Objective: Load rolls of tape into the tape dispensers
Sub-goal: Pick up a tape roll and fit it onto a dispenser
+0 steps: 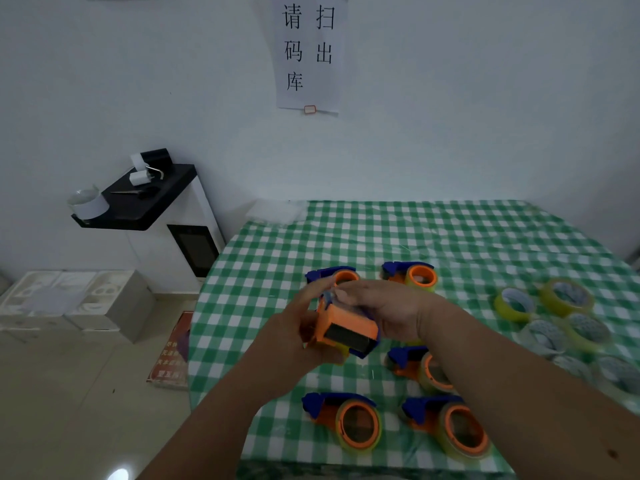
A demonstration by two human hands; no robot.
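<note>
1. here, both hands are raised over the bench [485, 233], which is covered by a green and white checked cloth, and between them they hold one orange and blue tape dispenser [348, 329].
2. the left hand [298, 336] grips the dispenser from the left side, its fingers curled round the orange body; motion blur hides the fingertips.
3. the right hand [384, 311] comes in from the right and lies over the top of the dispenser, its fingers bent down onto the blue part; whether it pinches tape there cannot be told.
4. five more dispensers lie on the cloth, each with a roll on its orange hub: a far left dispenser [334, 276] just behind the hands, a far right dispenser [412, 276], a middle dispenser [417, 370] partly behind the right forearm, a near left dispenser [346, 420] and a near right dispenser [450, 427].
5. loose tape rolls [554, 320], yellowish and clear, sit in a cluster at the right side of the bench, well apart from the hands.
6. a paper sign [308, 53] on the wall carries large black characters, 请扫码出库, with a small red-edged label at its lower edge.
7. left of the bench stands a white machine [187, 237] with a dark screen and a black top tray.
8. a red placard [173, 351] leans near the floor beside the bench, its writing too blurred to read, and white foam blocks [76, 303] rest on the floor further left.
</note>
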